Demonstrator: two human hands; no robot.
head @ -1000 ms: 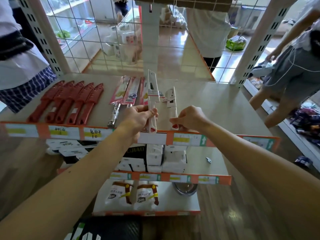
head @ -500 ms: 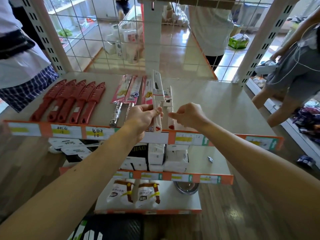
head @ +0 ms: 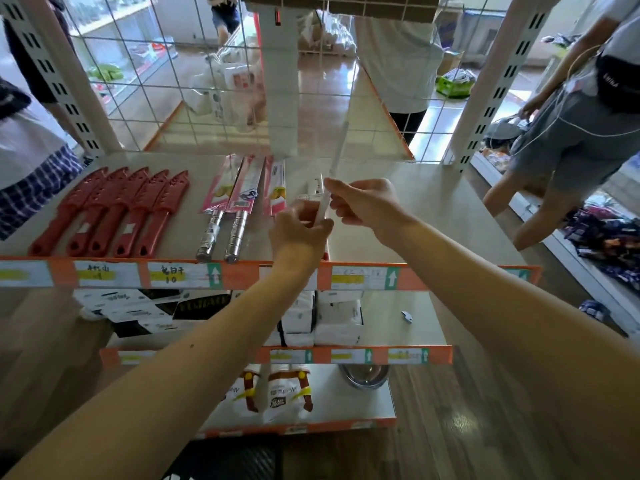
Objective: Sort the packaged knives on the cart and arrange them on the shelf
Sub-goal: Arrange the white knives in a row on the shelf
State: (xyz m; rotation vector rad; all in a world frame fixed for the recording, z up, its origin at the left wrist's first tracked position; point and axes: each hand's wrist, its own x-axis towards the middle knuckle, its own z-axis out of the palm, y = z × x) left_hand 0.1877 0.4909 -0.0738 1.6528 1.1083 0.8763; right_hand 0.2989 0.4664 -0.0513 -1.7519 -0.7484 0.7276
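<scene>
A white packaged knife (head: 336, 157) stands edge-on above the top shelf (head: 433, 216), its tip pointing up and away. My left hand (head: 299, 233) grips its handle end from below. My right hand (head: 367, 202) pinches the pack a little higher, from the right. Another white knife pack (head: 308, 197) lies on the shelf behind my hands, mostly hidden. To the left lie three pink-sleeved knives (head: 242, 188) with metal handles, and further left several red sheathed knives (head: 114, 209) in a row.
A wire grid (head: 173, 81) backs the shelf, between white slotted uprights (head: 498, 77). Lower shelves hold white boxes (head: 337, 317), bagged goods (head: 287, 393) and a steel bowl (head: 363, 375). People stand at the left (head: 24, 143), behind the grid (head: 398, 64) and at the right (head: 571, 126).
The knife pack has turned from flat-facing to edge-on between my hands. My right hand rose from the shelf's front edge and now pinches the pack held in my left hand.
</scene>
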